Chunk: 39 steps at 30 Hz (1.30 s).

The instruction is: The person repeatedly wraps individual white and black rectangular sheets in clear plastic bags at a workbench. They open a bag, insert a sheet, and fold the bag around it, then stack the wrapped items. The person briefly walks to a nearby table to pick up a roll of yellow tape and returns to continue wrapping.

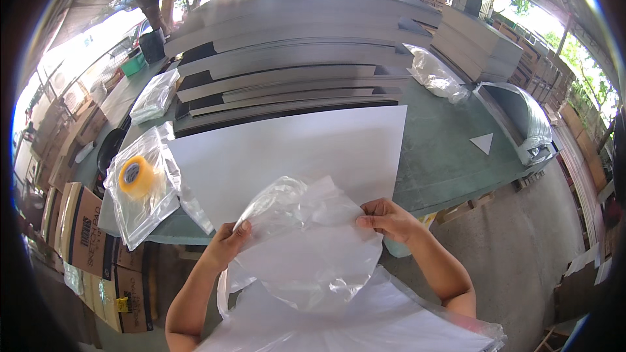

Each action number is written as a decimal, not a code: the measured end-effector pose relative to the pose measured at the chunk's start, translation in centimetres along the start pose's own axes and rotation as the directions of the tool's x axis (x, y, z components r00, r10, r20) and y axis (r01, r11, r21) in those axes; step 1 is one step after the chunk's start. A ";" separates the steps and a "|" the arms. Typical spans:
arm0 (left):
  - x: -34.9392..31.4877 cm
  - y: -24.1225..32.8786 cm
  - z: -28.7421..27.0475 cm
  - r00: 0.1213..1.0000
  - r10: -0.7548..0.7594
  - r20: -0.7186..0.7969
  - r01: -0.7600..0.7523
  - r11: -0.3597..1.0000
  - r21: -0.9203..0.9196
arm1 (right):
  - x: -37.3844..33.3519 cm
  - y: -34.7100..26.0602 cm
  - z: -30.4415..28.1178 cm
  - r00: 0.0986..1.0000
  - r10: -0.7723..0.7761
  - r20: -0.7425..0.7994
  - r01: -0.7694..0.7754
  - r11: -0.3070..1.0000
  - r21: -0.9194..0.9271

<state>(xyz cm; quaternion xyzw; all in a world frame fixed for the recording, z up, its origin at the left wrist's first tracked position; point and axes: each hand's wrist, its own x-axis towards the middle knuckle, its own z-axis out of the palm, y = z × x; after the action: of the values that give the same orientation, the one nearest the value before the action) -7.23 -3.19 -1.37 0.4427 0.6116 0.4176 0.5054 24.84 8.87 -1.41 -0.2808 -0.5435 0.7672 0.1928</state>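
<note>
A clear plastic bag (306, 241) is stretched between my two hands in front of my body. My left hand (229, 241) pinches its left edge between thumb and fingers. On the other side, my right hand (388, 219) grips the right edge, thumb on top. Just beyond lies a large white sheet (313, 143) on the green table (437, 150); the bag hides part of its near side. White material with a shiny, clear edge (482, 336) spreads below the bag, close to my body; I cannot tell what it is.
Tall stacks of grey boards (306, 26) stand behind the sheet. At left, a tape roll (136, 176) rests on clear plastic bags (140, 221). Cardboard boxes (91, 231) are piled beside the table. A white triangular scrap (482, 143) and a plastic bundle (437, 75) lie at right.
</note>
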 end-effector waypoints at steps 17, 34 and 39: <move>-1.3 3.6 5.4 0.977 0.183 0.111 -0.189 0.981 0.043 | 4.4 1.6 7.2 0.993 0.109 0.040 -0.115 0.959 0.258; -9.3 12.0 9.1 -0.103 0.994 0.044 -0.950 -0.111 0.290 | 2.7 3.5 6.2 0.987 0.132 0.096 -0.148 0.971 0.186; -10.6 11.0 4.7 0.018 0.978 0.209 -0.907 -0.072 0.416 | 3.4 3.0 6.3 0.978 0.197 0.067 -0.204 0.971 0.122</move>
<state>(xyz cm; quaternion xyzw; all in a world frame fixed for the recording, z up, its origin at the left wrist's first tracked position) -0.22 -10.29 11.19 0.8069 0.2399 0.5309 -0.0972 18.22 5.36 -3.43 -0.3005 -0.4667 0.8235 0.1171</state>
